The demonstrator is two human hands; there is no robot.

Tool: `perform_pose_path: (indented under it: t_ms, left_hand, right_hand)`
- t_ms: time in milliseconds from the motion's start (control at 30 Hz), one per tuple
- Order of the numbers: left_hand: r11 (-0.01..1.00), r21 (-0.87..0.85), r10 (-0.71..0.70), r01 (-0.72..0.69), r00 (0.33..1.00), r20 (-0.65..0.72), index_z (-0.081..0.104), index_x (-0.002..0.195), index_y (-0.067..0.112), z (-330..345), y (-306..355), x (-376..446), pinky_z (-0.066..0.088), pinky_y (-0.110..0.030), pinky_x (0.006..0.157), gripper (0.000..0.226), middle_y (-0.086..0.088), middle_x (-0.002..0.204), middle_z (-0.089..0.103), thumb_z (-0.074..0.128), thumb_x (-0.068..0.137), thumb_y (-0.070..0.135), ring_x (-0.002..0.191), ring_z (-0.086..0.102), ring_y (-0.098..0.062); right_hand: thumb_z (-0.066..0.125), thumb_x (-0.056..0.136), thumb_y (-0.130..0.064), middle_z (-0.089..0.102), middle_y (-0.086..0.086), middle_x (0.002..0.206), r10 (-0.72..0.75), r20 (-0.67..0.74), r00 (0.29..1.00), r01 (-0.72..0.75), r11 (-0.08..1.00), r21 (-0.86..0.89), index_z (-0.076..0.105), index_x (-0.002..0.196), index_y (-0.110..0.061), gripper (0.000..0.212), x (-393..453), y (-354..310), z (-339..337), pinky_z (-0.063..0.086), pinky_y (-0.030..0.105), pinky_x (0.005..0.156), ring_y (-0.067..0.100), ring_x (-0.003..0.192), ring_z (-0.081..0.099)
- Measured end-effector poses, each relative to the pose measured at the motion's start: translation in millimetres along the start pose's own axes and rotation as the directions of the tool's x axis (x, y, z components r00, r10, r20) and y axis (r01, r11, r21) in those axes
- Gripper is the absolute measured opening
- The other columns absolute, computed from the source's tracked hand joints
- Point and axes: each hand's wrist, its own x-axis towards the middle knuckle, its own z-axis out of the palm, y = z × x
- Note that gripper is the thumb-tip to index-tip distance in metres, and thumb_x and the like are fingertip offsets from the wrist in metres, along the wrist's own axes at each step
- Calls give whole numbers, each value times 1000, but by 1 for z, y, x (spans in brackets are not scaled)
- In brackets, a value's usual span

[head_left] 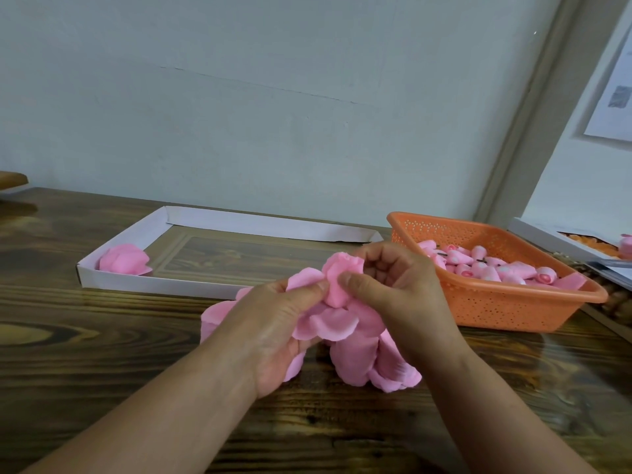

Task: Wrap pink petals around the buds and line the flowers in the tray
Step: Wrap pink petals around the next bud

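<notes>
My left hand [273,323] and my right hand [393,289] meet over the table's middle. Between them is a pink bud [338,278] with petals partly wrapped round it. The right thumb and fingers pinch the bud, and the left thumb and fingers pinch the pink petals [325,323] against its side. More loose pink petals [362,364] hang and lie under my hands on the table. One finished pink flower [124,260] lies in the left corner of the shallow white tray [154,285] behind my hands.
An orange perforated basket [496,302] with several pink buds [478,265] stands to the right. Beyond it at the far right lies a white box [547,234] with orange pieces. The wooden table [102,354] runs up to a pale wall.
</notes>
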Motion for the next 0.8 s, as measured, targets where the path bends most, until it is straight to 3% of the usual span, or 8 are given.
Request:
perform_pose_path:
  t_ms: [133, 200, 300, 400, 567, 600, 700, 800]
  left_hand:
    - [1000, -11, -4, 3, 999, -40, 67, 102, 2, -1, -2, 2, 59, -26, 55, 16, -10, 85, 76, 62, 89, 10, 68, 72, -14]
    - [1000, -12, -10, 9, 999, -49, 66, 103, 2, -1, -2, 3, 58, -26, 54, 16, -11, 87, 75, 62, 90, 10, 67, 72, -14]
    - [1000, -10, -5, 4, 999, -52, 67, 102, 0, -1, -1, 4, 59, -26, 55, 15, -10, 82, 75, 63, 90, 9, 64, 71, -13]
    - [1000, 10, -2, 2, 999, -38, 68, 97, -2, -1, -1, 4, 58, -25, 54, 13, -10, 78, 74, 62, 90, 7, 62, 70, -13]
    - [997, 83, 8, -6, 1000, -29, 69, 101, 1, -2, -5, 4, 58, -25, 56, 17, -9, 87, 75, 63, 89, 11, 71, 72, -13]
    - [995, 102, 14, -11, 1000, -23, 69, 102, 1, -2, -5, 4, 58, -25, 58, 18, -9, 87, 75, 63, 89, 12, 71, 72, -13]
    - [990, 139, 13, -12, 1000, -3, 67, 102, -1, -2, -5, 4, 56, -23, 55, 20, -6, 75, 73, 63, 88, 12, 66, 70, -12]
    - [989, 148, 5, -5, 1000, 1, 68, 100, -1, -1, -4, 3, 57, -24, 55, 18, -8, 80, 75, 58, 92, 12, 69, 72, -13]
  right_hand:
    - [72, 77, 1, 60, 25, 70, 18, 3, 1000, -18, 999, -47, 66, 84, -12, 16, 0, 1, 1, 48, 39, 60, 24, 61, 55]
    - [73, 76, 1, 64, 22, 70, 21, 32, 999, -19, 997, -69, 67, 87, -15, 21, 1, 0, 0, 50, 42, 61, 26, 61, 59]
    - [66, 68, -3, 69, 10, 65, 61, 105, 993, -59, 998, -22, 70, 87, -19, 25, 0, -4, -5, 54, 30, 60, 18, 62, 66]
    - [65, 70, 5, 70, 6, 63, 71, 121, 990, -74, 997, 20, 73, 82, -20, 29, 2, -4, -9, 53, 23, 59, 13, 58, 66]
    - [73, 77, 1, 64, 30, 79, 63, 78, 995, -57, 995, -77, 73, 78, -22, 23, 3, -2, -5, 52, 50, 68, 25, 67, 60]
    - [72, 77, 2, 65, 29, 80, 49, 83, 995, -42, 995, -90, 72, 78, -21, 23, 3, -3, -6, 52, 51, 69, 25, 69, 60]
    - [70, 77, 6, 68, 7, 68, 27, 117, 993, -15, 995, -101, 69, 75, -19, 25, 3, -4, -7, 54, 32, 61, 13, 63, 64]
    - [68, 76, 9, 66, 0, 62, 38, 78, 996, -33, 998, -59, 68, 70, -19, 29, 5, -3, -7, 51, 21, 55, 8, 57, 61]
